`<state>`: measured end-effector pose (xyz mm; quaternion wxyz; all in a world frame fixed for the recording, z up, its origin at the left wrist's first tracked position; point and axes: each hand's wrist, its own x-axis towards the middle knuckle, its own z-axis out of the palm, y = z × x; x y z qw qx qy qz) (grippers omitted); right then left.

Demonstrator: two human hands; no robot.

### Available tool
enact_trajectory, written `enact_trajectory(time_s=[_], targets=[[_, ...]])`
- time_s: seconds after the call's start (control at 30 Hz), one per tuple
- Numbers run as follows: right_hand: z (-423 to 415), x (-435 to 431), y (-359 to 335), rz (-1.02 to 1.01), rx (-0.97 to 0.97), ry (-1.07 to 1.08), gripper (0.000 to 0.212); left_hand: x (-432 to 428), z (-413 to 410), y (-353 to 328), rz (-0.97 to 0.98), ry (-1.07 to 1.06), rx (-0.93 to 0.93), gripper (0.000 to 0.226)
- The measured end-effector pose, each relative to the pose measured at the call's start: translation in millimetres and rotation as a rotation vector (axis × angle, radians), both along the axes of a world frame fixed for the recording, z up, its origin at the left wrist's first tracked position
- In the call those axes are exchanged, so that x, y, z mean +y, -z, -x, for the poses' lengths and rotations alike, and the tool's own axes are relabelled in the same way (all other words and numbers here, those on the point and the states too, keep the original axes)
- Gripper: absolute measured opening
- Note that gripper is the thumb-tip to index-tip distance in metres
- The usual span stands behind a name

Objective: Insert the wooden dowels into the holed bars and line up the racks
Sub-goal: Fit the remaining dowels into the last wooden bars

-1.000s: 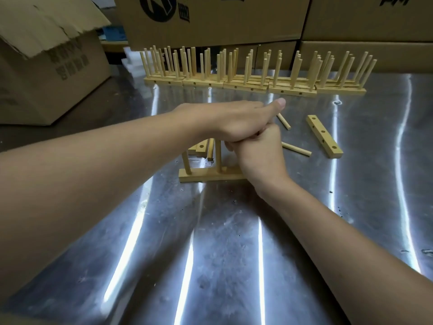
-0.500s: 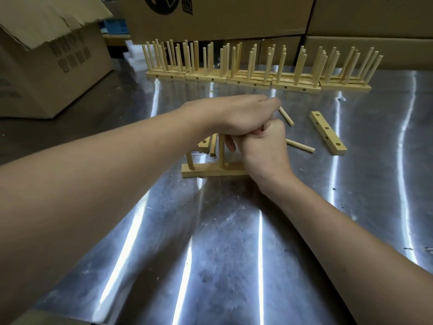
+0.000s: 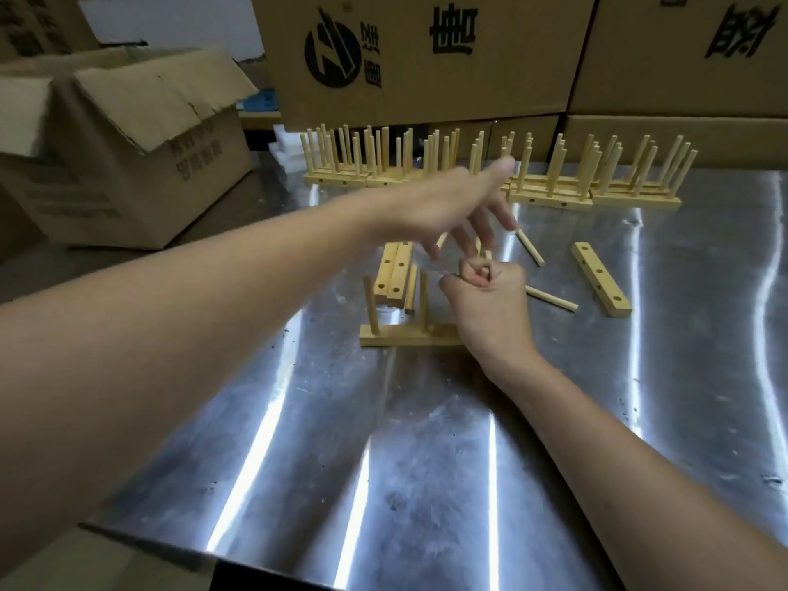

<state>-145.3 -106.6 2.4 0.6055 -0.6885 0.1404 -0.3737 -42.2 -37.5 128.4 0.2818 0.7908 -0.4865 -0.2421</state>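
Right hand: fist curled round a dowel at the right end of the holed bar.
Left hand: raised above the work, fingers spread loose, holding nothing.
Holed bar: flat on the steel table, two upright dowels seated in it.
Finished racks: lined along the far edge.

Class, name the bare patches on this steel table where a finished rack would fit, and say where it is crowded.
Bare: the near stretch of table between the half-built rack and the near edge; also right of the loose bar. Crowded: around the right hand, among loose dowels and stacked bars.
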Motion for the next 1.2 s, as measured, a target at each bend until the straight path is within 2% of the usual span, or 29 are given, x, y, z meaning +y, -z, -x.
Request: enact_trajectory(time_s=[0.07,0.2,0.33,0.5,0.73,0.8,0.87,0.97,1.13,1.2], targets=[[-3,-1,4,0.045,-0.015,0.017,0.058,14,-4,0,-0.022,-0.023,-0.002,0.077],[-2,2,1,0.046,-0.027,0.006,0.055,44,-11,32,-0.195,-0.081,-0.014,0.082],[-1,1,3,0.04,-0.039,-0.001,0.048,39,-14,51,-0.166,-0.129,-0.046,0.08],[-2,-1,4,0.06,-0.018,0.015,0.052,35,-30,66,-0.202,-0.094,-0.051,0.071],[1,1,1,0.054,0.001,-0.002,0.052,35,-35,62,-0.212,-0.062,-0.017,0.074],[2,1,1,0.034,0.004,-0.005,0.053,47,-39,49,-0.047,-0.128,0.109,0.073],[3,2,0,0.029,0.011,0.004,0.053,67,-44,40,0.243,-0.259,0.294,0.067],[3,3,-2,0.019,0.022,0.016,0.052,92,-18,66,0.558,-0.393,0.346,0.052],[2,6,-4,0.022,0.019,0.057,0.054,67,36,111,0.816,-0.509,0.573,0.047],[2,6,-3,0.012,0.015,0.046,0.053,55,36,114,0.858,-0.609,0.513,0.05]])
